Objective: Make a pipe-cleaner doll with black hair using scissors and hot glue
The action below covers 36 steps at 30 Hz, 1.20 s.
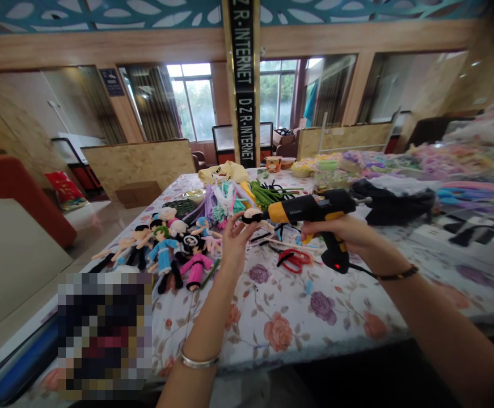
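My right hand (pixel 344 232) grips a black and yellow glue gun (pixel 302 209) by its handle, fingers near the yellow trigger. A red light glows at the handle's base. In the raised fingers of my left hand (pixel 236 243) is a small doll head (pixel 253 215), pale with black on it. The gun's nozzle end meets the head or lies just beside it; I cannot tell which. Left of that hand lie several pipe-cleaner dolls (pixel 161 249), one in blue, one in pink (pixel 195 269). Below the gun rest red-handled scissors (pixel 295 260).
Bundles of pipe cleaners (pixel 229 198) and green stems (pixel 267 192) lie behind my hands. A black bag (pixel 393 201) and heaps of coloured material (pixel 451 161) fill the right side. The gun's cord (pixel 363 271) runs under my right wrist. A flowered cloth (pixel 281 334) covers the table.
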{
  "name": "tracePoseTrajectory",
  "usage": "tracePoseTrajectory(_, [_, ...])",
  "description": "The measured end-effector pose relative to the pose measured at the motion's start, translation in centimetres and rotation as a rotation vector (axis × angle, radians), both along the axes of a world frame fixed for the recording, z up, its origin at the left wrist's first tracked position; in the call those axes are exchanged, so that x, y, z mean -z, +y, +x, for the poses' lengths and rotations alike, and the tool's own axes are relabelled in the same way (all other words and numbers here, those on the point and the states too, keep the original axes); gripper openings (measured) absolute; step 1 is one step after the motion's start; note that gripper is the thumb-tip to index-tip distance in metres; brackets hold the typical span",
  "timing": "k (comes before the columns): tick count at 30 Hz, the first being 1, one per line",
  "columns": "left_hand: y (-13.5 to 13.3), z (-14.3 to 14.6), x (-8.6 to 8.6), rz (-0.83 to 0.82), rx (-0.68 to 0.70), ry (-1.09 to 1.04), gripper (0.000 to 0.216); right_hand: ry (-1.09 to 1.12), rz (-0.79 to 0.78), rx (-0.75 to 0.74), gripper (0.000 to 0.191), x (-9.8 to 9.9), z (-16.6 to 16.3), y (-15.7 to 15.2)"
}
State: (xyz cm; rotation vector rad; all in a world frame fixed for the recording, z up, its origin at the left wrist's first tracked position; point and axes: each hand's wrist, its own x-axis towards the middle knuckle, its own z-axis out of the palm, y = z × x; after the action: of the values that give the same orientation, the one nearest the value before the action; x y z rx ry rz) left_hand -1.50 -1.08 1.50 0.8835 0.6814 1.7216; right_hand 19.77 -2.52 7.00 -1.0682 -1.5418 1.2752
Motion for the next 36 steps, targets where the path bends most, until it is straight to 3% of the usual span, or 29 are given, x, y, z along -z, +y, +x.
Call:
tracePoseTrajectory(21, [0.0, 0.0, 0.2, 0.032, -0.036, 0.020, 0.049, -0.034, -0.020, 0.027, 0.012, 1.2, -0.7, 0.4])
tracePoseTrajectory(29, [-0.1, 0.0, 0.4, 0.042, -0.079, 0.079, 0.048, -0.026, -0.051, 0.130, 0.014, 0.7, -1.3, -0.2])
tracePoseTrajectory(36, [-0.4, -0.1, 0.2, 0.077, -0.088, 0.071, 0.044, -0.030, -0.051, 0.108, 0.012, 0.9, -1.3, -0.3])
